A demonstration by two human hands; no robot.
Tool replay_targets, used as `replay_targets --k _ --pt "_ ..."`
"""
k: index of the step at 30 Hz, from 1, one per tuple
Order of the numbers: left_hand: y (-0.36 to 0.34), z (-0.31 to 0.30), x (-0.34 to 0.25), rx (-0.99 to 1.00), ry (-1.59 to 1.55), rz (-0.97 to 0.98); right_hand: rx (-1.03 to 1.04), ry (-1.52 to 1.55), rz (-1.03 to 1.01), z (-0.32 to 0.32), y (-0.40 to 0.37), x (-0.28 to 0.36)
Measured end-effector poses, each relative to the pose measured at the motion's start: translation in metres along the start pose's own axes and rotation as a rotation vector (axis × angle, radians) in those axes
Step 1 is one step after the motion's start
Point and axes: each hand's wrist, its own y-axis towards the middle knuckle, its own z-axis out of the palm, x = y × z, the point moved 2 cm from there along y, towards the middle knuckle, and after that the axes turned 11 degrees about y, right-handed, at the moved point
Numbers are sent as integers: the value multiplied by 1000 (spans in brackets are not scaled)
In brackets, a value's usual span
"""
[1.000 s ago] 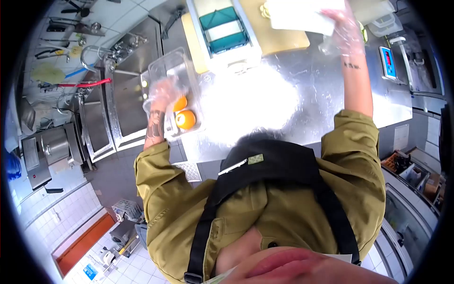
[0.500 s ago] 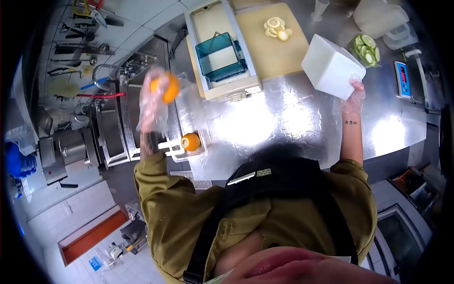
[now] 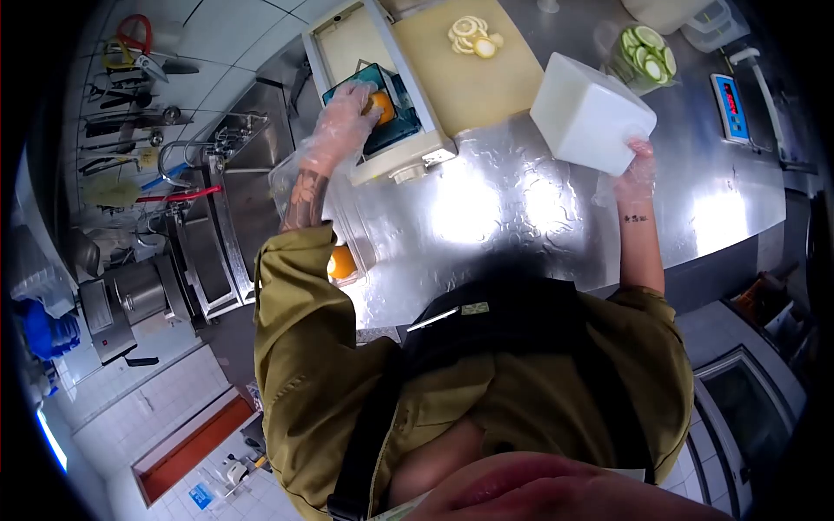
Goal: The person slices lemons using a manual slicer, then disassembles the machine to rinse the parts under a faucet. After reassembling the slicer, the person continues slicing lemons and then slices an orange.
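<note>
My left hand (image 3: 340, 128), in a clear plastic glove, is closed around an orange (image 3: 381, 108). The fruit sits at the teal square holder (image 3: 395, 135) of a white slicer (image 3: 415, 161); my fingers partly cover it. On the other side, my gloved right hand (image 3: 637, 171) grips the lower corner of a white square plastic container (image 3: 580, 113), which is tilted above the steel counter. A second orange (image 3: 341, 263), its end cut, lies in a clear tray (image 3: 363, 247) below my left forearm.
Lemon slices (image 3: 473, 36) are on a yellowish cutting board (image 3: 469, 87) beside the slicer. Green citrus or cucumber slices (image 3: 647, 56) fill a clear tub. At the right stands a blue digital scale (image 3: 730, 107); at the left are sinks (image 3: 204, 252) and hanging tools (image 3: 130, 104).
My left hand has carried the orange up and right, from beside the tray to the teal holder. The white container stays in my right hand. My view has shifted slightly.
</note>
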Motion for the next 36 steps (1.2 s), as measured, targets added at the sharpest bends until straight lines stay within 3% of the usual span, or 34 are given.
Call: replay_targets --k 2,5,8,9,11,13,14,15,17,18,20,22,25,28,29,31,33,34,36 --pt "4 -14 -4 107 19 0 -43 -39 -55 42 -16 -5" --pt "-1 -35 -9 90 18 -90 -125 -224 -96 37 -4 -2" --pt "-43 -47 -9 -278 -412 -456 73 -400 -47 96 0 -16" --pt "-64 -36 -5 -446 -400 -493 206 -457 -72 142 -6 -31" --pt "-113 28 8 -677 -761 -568 399 -611 -133 210 -10 -62" --pt "-134 94 -6 -707 -705 -671 536 -804 -212 250 1 -92" --pt "-137 119 -21 -642 -274 -756 558 -832 -189 259 9 -107" --pt "-126 162 -17 -823 -268 -828 579 -863 -166 266 20 -121" --pt "-106 208 -14 -1043 -548 -1040 604 -821 -113 272 42 -141" --pt "-100 218 -17 -1068 -852 -1164 555 -810 -105 275 43 -150" --pt "-93 216 -17 -809 -1075 -1266 454 -811 -100 282 32 -159" --pt "-110 186 -13 -278 -864 -1203 424 -870 -114 282 38 -159" --pt "-100 201 10 36 -382 -923 431 -960 -98 291 54 -163" --pt "-80 217 25 136 -450 -838 483 -1127 -129 312 60 -178" --pt "-83 205 20 159 -511 -908 528 -1189 -149 318 62 -183" --pt "-90 180 9 20 -777 -1046 658 -1363 -165 332 65 -193" --pt "-92 187 -15 -626 -853 -1124 808 -1597 -178 347 72 -206" --pt "-96 178 -26 -820 -850 -1098 869 -1721 -195 352 78 -212" --pt "-113 144 -49 -953 -824 -1013 956 -1900 -193 361 81 -224"
